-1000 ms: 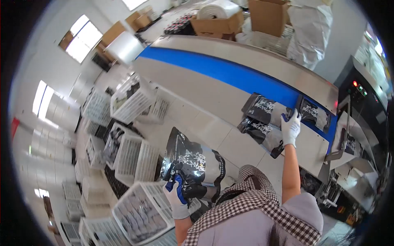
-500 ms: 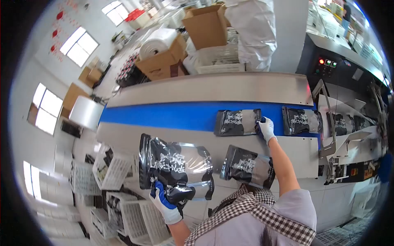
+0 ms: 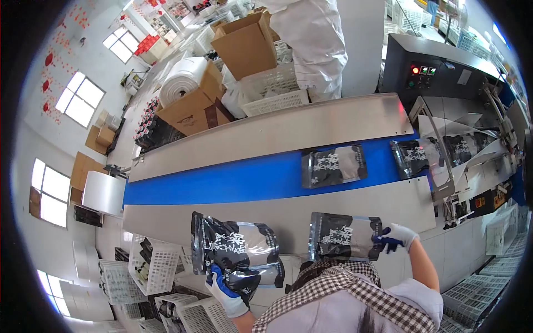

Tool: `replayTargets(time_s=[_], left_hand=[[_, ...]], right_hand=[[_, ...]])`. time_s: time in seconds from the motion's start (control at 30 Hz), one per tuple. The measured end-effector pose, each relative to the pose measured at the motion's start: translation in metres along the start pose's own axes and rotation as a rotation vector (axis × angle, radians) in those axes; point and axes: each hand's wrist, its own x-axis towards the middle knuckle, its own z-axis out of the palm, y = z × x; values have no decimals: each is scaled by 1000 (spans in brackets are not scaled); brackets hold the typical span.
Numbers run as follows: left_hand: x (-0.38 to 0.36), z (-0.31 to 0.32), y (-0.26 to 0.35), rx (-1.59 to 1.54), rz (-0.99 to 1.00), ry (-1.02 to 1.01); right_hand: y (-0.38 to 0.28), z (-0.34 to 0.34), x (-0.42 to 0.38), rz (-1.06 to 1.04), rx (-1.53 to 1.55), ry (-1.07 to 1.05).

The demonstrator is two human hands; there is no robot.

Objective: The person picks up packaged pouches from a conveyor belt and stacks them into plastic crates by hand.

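My left hand (image 3: 225,291), in a white glove with blue fingers, is closed on a black pouch (image 3: 239,238) with white lettering and a clear window. A second, partly hidden pouch (image 3: 258,275) is bunched under it. At the right edge of another black pouch (image 3: 344,237), near the ledge's front edge, is my right hand (image 3: 397,237), gloved alike. Its fingers are apart and meet that edge; I see no firm grip. One more pouch (image 3: 334,166) lies flat on the blue conveyor belt (image 3: 222,183), away from both hands.
Metal ledges (image 3: 266,136) flank the belt. At its right end stands a dark machine (image 3: 444,72) with lit buttons; pouches (image 3: 416,157) lie at its entrance. Cartons (image 3: 244,47) and a white plastic roll (image 3: 183,80) stand beyond. White crates (image 3: 152,266) are at lower left.
My right hand has left the pouch on the belt and come back to the pouch at the near ledge. My left hand still holds its pouches. The camera view has shifted.
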Motion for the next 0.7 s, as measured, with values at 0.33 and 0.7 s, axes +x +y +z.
replayTargets(time_s=[0.33,0.7], left_hand=[[42,-61,17,-70,-4,101],[76,-108,0,-88,-127,172]], right_hand=[[-126,110,204,-571,-147,482],[-276,137,253,-560,-454,800]])
